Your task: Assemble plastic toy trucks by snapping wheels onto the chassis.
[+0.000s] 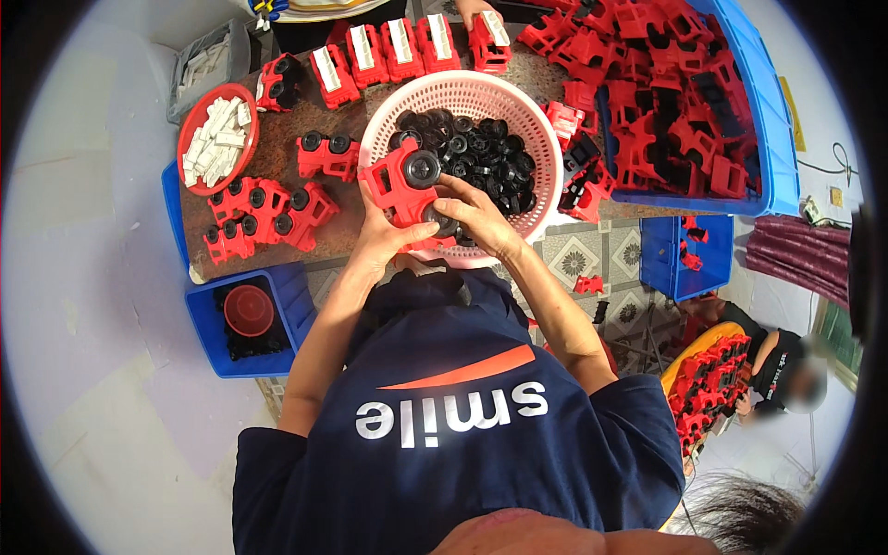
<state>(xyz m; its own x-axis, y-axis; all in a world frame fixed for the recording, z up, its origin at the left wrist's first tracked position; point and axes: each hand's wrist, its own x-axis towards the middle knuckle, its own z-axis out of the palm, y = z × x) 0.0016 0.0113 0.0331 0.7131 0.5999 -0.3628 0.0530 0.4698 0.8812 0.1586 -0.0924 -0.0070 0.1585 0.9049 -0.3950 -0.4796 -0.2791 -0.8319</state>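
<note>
Red plastic fills most of what we see: our left hand (384, 231) grips a red toy truck body (400, 190) from below, fingers wrapped around its near edge, holding it over the near-left rim of a pale pink basket (388, 120) on the brown table (287, 139). One black wheel (423, 169) already sits on the truck body's upper side. Our right hand (476, 217) pinches a second black wheel (442, 222) against the body's near end, thumb and fingertips closed on it. Loose black wheels (486, 153) fill the basket. Left of the basket lie finished wheeled truck bodies (268, 213), and farther left a red dish of white parts (215, 139). Along the far edge stands a row of red trucks with white tops (384, 51). To the right, a blue crate (772, 139) holds many bare red bodies. Near-left, another blue bin (208, 328) holds a red cup.
</note>
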